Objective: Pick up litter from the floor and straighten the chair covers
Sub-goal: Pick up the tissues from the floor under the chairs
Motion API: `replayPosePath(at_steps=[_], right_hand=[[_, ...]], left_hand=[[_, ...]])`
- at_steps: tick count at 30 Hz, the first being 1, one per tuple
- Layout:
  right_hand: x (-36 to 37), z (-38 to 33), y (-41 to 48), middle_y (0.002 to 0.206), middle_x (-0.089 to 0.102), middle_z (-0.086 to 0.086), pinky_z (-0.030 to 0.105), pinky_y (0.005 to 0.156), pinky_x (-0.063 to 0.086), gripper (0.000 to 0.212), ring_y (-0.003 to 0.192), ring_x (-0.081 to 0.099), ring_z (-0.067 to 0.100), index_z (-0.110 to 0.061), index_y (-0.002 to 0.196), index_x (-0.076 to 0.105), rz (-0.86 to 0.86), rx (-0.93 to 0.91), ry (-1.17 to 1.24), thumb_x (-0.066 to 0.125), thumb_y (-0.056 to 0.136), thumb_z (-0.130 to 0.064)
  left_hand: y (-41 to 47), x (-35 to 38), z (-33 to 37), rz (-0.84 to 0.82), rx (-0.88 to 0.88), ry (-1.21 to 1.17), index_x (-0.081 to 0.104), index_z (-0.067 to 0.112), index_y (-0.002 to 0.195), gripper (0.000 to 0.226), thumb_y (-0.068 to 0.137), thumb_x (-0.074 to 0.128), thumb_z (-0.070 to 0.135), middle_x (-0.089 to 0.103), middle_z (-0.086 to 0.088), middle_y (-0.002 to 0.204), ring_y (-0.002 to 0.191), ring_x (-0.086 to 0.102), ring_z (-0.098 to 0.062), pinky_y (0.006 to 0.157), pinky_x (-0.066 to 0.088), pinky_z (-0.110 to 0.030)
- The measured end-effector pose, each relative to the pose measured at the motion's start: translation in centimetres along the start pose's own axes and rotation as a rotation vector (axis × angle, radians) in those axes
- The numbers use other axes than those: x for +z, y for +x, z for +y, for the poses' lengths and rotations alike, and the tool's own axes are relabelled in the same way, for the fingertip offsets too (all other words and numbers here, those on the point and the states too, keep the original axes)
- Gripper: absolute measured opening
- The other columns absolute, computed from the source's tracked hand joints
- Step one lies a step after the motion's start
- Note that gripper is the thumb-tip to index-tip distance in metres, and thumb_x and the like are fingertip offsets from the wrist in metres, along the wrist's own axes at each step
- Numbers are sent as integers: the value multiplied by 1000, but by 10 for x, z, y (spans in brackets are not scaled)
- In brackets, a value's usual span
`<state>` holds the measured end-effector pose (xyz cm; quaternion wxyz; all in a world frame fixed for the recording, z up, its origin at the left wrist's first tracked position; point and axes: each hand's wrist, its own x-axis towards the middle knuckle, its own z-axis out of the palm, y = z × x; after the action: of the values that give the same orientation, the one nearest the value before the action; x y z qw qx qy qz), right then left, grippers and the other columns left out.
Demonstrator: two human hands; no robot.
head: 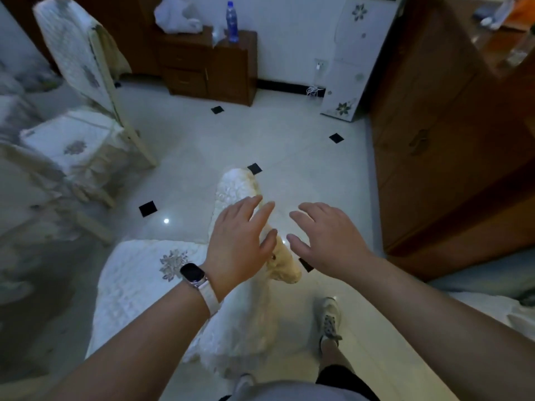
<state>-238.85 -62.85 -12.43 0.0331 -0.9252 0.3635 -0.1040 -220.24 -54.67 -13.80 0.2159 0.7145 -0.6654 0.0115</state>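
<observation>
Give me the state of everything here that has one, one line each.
Near chair cover: draped over the backrest.
Left hand: open, fingers spread over that cover; contact cannot be told.
Right hand: open, holds nothing.
Far chair: upright, covered.
Bottle: upright, capped, on the cabinet.
Drawers: shut.
Watch: screen dark.

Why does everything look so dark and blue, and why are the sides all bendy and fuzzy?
Head view: the room is dim with a bluish cast; a small glare spot shines on the floor; the wide lens tilts the brown cabinet and far chair outward; the left edge is blurred, while the left hand and right hand look fairly sharp.
</observation>
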Motion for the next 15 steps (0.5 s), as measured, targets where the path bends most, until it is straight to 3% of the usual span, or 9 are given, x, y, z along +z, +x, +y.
replayPosePath(at_steps=[6, 10, 15], right_hand=[[8, 109, 76, 118, 65, 10, 41, 89, 47, 52, 107, 60, 30, -12, 115, 66, -28, -103, 29, 42, 85, -47], [-6, 177, 122, 118, 65, 11, 42, 88, 48, 51, 107, 60, 31, -11, 116, 66, 3, -196, 64, 44, 86, -46], [-14, 232, 175, 118, 65, 12, 42, 88, 47, 50, 107, 60, 32, -11, 115, 66, 12, -255, 76, 46, 86, -46]], left_hand=[[91, 37, 23, -77, -137, 99, 58, 18, 135, 50, 91, 55, 42, 58, -9, 138, 126, 54, -31, 104, 44, -49], [153, 55, 46, -33, -154, 155, 59, 18, 133, 48, 91, 58, 41, 60, -9, 136, 124, 56, -32, 104, 43, -49], [212, 64, 60, -14, -173, 207, 62, 18, 129, 48, 92, 47, 45, 63, -8, 132, 122, 57, -32, 102, 44, -46]])
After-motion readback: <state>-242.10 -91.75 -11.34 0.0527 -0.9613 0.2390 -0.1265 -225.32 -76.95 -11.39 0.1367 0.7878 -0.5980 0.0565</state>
